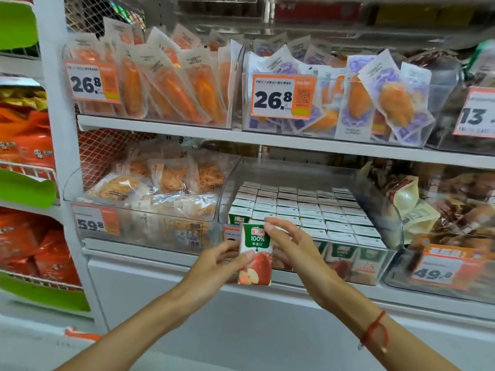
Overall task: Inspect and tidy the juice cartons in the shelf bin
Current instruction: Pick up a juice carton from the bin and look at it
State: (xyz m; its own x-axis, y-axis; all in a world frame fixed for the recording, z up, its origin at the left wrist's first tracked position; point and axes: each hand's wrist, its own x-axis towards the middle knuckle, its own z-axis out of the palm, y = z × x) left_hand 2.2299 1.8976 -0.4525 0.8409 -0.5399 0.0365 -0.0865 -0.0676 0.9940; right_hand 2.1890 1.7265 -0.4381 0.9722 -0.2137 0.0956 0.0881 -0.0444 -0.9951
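A single juice carton (255,254) is held upright between both hands, out in front of the clear shelf bin (385,210) rather than inside it. The left hand (222,259) is curled round the carton's lower left side, its thumb laid across the printed apple on the front. The right hand (288,245) is set against the right edge, with a fingertip pinching the top right corner; how far its other fingers wrap behind cannot be told, since the carton hides them.

Just beyond the fingertips, the remaining cartons (308,210) are packed in neat rows inside the bin, tops facing up, their fronts showing through the bin's clear front wall to the right of the right hand. A gap may be left at the front left of the rows, directly behind the held carton, though this spot is hidden.

The carton is judged small and light — easily carried by one hand. Its coated card walls are likely smooth and a little slippery, and would dent if squeezed across the broad faces. A hold at the stiff folded edges and corners is therefore preferred, much as it is taken now. The top seal is best left unpressed — it is probably the weakest point.

A red cord (375,329) is worn on the right wrist.
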